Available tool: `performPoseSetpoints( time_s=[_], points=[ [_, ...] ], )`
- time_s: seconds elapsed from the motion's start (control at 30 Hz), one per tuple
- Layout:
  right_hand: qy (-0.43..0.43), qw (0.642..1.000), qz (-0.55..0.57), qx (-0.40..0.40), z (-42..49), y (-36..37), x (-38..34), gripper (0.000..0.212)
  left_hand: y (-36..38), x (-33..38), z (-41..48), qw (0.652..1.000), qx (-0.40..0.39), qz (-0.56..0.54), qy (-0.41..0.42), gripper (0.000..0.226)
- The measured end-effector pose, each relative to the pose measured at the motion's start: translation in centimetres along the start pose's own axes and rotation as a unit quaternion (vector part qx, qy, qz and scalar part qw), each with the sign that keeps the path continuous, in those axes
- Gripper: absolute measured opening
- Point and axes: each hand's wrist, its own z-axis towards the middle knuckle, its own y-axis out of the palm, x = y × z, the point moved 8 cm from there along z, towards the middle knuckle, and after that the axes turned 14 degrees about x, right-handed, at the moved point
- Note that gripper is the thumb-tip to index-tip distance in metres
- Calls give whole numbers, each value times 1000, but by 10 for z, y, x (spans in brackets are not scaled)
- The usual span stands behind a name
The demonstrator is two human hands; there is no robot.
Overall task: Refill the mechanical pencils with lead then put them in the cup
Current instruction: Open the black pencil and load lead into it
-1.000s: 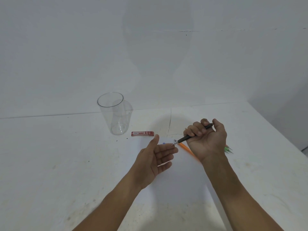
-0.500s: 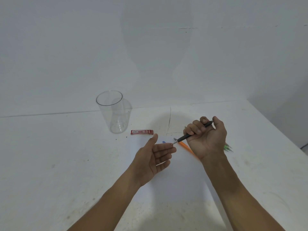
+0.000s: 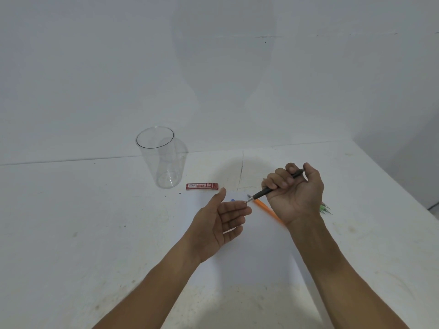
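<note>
Black pencil (image 3: 262,193): gripped in the right hand's fist and slanted, with the metal tip pointing to 8 o'clock and reaching the left hand's fingertips. The rear end is at 2 o'clock, under the thumb.
Paper (image 3: 249,257): white sheet lying flat on the table, nearest, beneath both forearms.
Left hand (image 3: 221,222): spread, palm turned up, fingers straight, thumb raised toward 12 o'clock, holding nothing.
Right hand (image 3: 294,195): at 3 o'clock of the left hand, 4 fingers curled round the black pencil. The 2 hands are apart, and the pencil spans the gap.
Orange pencil (image 3: 266,208): lying on the paper under the right hand, running from 10 o'clock to 4 o'clock, partly hidden by the wrist.
Green pencils (image 3: 325,208): only the tips show, at 3 o'clock of the right wrist; their number is unclear.
Blue bit (image 3: 232,199): on the paper just beyond the left fingertips, too small to identify.
Lead case (image 3: 202,186): red, flat on the table at 11 o'clock of the left hand.
Cup (image 3: 164,162): clear and upright, just beside the lead case at its 9 o'clock.
Table (image 3: 71,222): white and stained.
</note>
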Motion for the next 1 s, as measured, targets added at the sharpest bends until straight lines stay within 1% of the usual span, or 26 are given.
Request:
performPoseSetpoints(
  time_s=[0.57, 1.0],
  points=[
    [2, 1000, 5, 13, 4, -5, -1, 42, 0, 1, -3, 1000, -11, 12, 0, 55],
    [-1, 999, 4, 37, 6, -9, -2, 43, 1, 0, -2, 1000, -16, 20, -4, 57]
  ],
)
